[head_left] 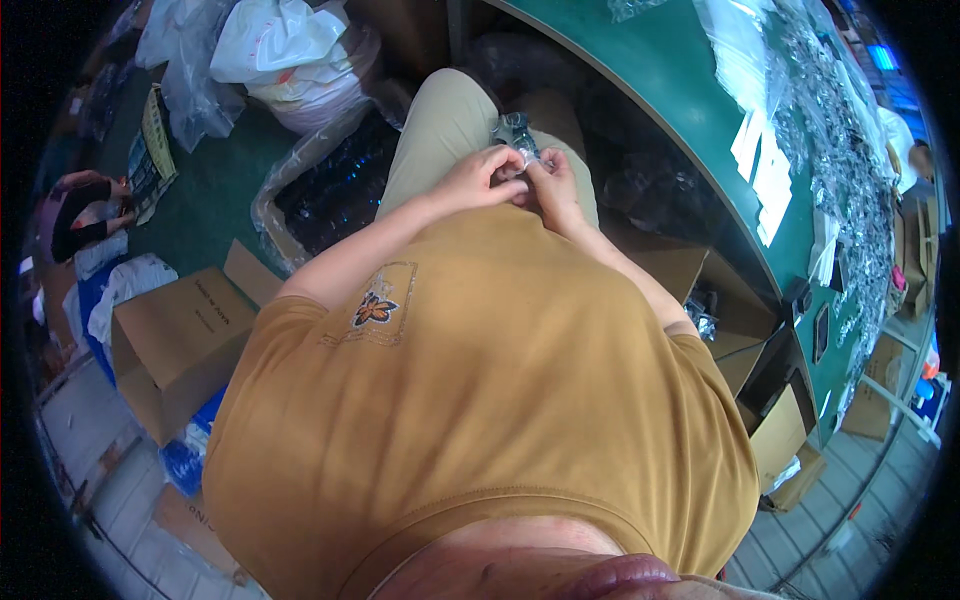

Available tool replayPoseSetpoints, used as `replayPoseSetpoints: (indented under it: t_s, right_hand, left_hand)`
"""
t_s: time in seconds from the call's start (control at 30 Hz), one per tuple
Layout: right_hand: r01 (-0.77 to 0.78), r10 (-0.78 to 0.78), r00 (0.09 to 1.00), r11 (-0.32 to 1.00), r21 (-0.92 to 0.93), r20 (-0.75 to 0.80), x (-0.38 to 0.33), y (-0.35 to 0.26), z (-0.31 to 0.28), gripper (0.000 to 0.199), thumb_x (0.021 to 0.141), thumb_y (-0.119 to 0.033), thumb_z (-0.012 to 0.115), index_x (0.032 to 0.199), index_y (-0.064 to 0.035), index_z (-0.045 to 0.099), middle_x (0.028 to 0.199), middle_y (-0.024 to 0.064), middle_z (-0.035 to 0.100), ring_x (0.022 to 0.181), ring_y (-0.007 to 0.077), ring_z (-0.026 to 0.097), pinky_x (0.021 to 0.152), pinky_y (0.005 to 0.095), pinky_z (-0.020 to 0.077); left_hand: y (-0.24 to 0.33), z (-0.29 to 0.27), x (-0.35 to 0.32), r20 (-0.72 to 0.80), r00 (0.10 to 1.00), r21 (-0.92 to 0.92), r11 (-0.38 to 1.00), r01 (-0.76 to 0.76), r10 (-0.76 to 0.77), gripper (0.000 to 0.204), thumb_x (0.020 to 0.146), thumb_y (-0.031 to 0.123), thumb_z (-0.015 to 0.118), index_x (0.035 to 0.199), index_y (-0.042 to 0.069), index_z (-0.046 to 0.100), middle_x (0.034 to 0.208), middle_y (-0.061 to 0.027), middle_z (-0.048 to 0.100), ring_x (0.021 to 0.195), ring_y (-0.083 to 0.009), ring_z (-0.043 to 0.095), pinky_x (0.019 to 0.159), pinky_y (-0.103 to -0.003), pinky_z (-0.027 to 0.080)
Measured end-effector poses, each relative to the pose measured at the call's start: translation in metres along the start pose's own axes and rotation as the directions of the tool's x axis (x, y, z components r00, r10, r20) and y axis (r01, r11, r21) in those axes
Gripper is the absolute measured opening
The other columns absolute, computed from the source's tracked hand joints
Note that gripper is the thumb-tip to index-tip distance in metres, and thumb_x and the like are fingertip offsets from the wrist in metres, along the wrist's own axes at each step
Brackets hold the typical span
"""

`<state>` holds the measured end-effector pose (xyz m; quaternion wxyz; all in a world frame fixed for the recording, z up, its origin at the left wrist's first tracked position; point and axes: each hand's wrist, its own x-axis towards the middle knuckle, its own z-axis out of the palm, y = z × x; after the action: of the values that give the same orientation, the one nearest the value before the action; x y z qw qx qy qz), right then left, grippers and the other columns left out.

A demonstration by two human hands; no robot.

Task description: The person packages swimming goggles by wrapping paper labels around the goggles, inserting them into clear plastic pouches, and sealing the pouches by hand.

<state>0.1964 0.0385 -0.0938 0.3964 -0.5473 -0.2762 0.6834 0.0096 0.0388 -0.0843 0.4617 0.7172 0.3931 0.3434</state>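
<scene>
Above my lap, both hands meet at a small see-through plastic packet (pixel 516 130) with something dark in it. The fingers of my left hand (pixel 486 181) are bent in a pinch at the packet's near end. Close beside it, my right hand (pixel 557 187) pinches the same end between thumb and fingers. The packet's far part sticks out beyond my fingertips, over my trousers. What exactly lies inside is too small to tell.
Left of my legs stands a plastic-lined container of dark shiny packets (pixel 335 175). An open carton (pixel 185 320) is at the left, white bags (pixel 300 60) beyond. A green table (pixel 640 70) curves along the right, heaped with plastic packets (pixel 840 170). Another person (pixel 85 215) sits far left.
</scene>
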Motion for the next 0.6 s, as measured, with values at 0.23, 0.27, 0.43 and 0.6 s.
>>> replayPoseSetpoints:
  t_s: [0.23,0.27,0.43,0.6]
  right_hand:
    - [0.000,0.003,1.000,0.982,-0.187,0.017,-0.007,0.001,-0.001,0.016,0.102,-0.019,0.058,0.110,-0.0092,0.048,0.088,0.0109,0.068,0.067,0.0202,0.071,0.052,0.0328,0.0564]
    - [0.027,-0.021,0.999,0.983,-0.184,0.035,-0.009,0.001,-0.002,0.015,0.102,-0.021,0.060,0.107,-0.0086,0.053,0.083,0.0091,0.069,0.064,0.0185,0.069,0.050,0.0332,0.0537]
    - [0.555,-0.638,0.726,0.326,-0.765,0.255,-0.011,0.001,-0.020,0.014,0.098,-0.017,0.063,0.107,-0.0059,0.059,0.075,0.0096,0.064,0.063,0.0200,0.069,0.056,0.0406,0.0520]
    - [0.230,-0.084,0.946,0.852,-0.470,0.312,-0.037,-0.063,-0.012,0.013,0.097,-0.006,0.058,0.110,-0.0066,0.058,0.072,0.0001,0.060,0.054,0.0095,0.056,0.050,0.0279,0.0456]
  left_hand:
    - [-0.007,0.003,0.007,-0.045,0.997,0.257,0.964,0.068,-0.059,0.028,0.086,0.021,0.077,0.099,0.007,0.058,0.087,-0.0089,0.065,0.078,-0.0242,0.066,0.069,-0.037,0.052]
    - [-0.007,0.003,0.007,-0.059,0.986,0.213,0.963,0.162,-0.153,0.025,0.086,0.019,0.077,0.096,0.007,0.057,0.083,-0.0079,0.064,0.073,-0.0248,0.065,0.065,-0.038,0.052]
    - [-0.015,0.004,0.004,-0.123,0.992,0.290,0.957,0.014,0.023,0.020,0.086,0.015,0.075,0.092,0.008,0.057,0.078,-0.0080,0.064,0.068,-0.0261,0.065,0.062,-0.040,0.051]
    - [-0.007,-0.015,-0.009,0.006,0.999,0.360,0.932,-0.045,0.046,0.019,0.089,0.011,0.074,0.091,0.008,0.056,0.076,-0.0041,0.063,0.067,-0.0189,0.065,0.059,-0.035,0.049]
